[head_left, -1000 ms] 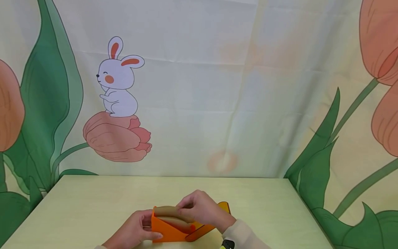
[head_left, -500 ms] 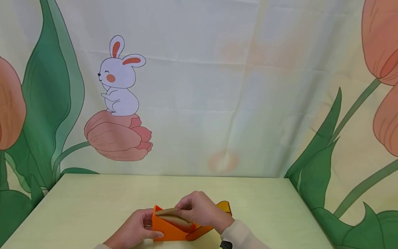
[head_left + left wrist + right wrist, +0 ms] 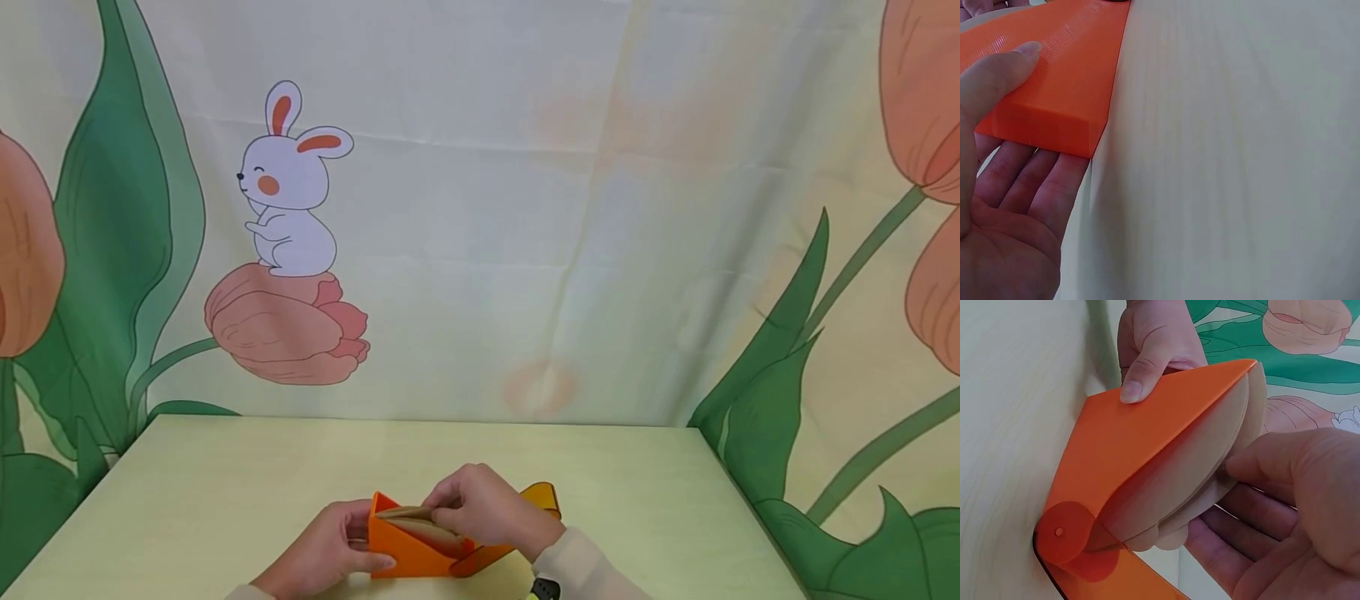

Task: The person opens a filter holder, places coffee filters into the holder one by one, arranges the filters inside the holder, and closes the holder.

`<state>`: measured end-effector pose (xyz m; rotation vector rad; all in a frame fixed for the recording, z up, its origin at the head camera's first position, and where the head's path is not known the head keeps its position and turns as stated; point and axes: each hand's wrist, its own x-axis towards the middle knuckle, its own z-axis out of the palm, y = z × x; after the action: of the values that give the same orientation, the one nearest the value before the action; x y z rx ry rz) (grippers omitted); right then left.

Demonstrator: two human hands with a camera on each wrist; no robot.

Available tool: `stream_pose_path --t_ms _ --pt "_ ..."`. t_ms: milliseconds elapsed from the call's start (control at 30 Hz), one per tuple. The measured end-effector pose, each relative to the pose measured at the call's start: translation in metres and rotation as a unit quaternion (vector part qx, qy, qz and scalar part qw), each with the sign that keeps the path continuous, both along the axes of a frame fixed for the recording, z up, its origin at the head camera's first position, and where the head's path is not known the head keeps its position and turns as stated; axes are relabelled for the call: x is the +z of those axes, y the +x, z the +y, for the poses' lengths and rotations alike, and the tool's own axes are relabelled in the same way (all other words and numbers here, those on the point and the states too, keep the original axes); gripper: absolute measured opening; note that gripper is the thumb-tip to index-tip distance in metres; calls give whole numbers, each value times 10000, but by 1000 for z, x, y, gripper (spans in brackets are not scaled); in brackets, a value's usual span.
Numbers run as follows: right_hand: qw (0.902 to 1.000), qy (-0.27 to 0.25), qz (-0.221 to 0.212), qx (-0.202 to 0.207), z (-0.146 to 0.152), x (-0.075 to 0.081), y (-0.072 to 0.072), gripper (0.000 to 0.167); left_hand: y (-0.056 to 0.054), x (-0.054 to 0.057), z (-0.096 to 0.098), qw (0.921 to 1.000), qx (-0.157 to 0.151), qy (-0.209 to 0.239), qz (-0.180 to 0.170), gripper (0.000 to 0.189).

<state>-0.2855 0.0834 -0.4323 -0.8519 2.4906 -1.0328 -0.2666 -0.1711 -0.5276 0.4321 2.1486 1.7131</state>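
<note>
An orange wedge-shaped case (image 3: 408, 557) stands low in the middle of the head view. My left hand (image 3: 321, 546) grips its left end, thumb on the front wall and fingers behind, as the left wrist view also shows. Tan papers shaped like cone coffee filters (image 3: 1188, 459) sit in the mouth of the case, rounded edges outward. My right hand (image 3: 483, 508) pinches the rear filter at its upper edge, thumb on the near face. An amber, dark-edged lid (image 3: 543, 498) swings out to the right on a round hinge (image 3: 1063, 534). The filters' lower parts are hidden inside the case.
The case is over a pale wooden table (image 3: 637, 500). Behind the table hangs a cloth (image 3: 450, 250) printed with a rabbit, tulips and leaves. A dark and yellow band (image 3: 546, 588) shows at my right wrist by the sleeve.
My right hand has brought the rear filter slightly lower into the case, and its edge now lies flatter and closer to the front one. The left hand keeps its grip.
</note>
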Motion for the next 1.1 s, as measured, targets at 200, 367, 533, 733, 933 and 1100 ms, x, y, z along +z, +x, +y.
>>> stream_pose_path --t_ms 200,367,533,733,933,1100 --pt "9999 39 25 93 2 2 0 13 0 3 -1 10000 32 -44 1 54" --pt "9995 169 -131 250 2 2 -1 13 0 1 -1 10000 53 -40 -9 55" --pt "9985 328 -216 385 1 3 0 15 0 1 0 9999 63 -70 42 54" --pt "9966 554 -92 605 -1 3 2 18 1 2 1 9999 87 -111 54 53" --pt "9965 558 -168 600 -1 4 2 23 1 2 1 10000 66 -59 32 52" --pt "9969 381 -457 520 1 9 2 25 0 -1 0 10000 32 -23 65 53"
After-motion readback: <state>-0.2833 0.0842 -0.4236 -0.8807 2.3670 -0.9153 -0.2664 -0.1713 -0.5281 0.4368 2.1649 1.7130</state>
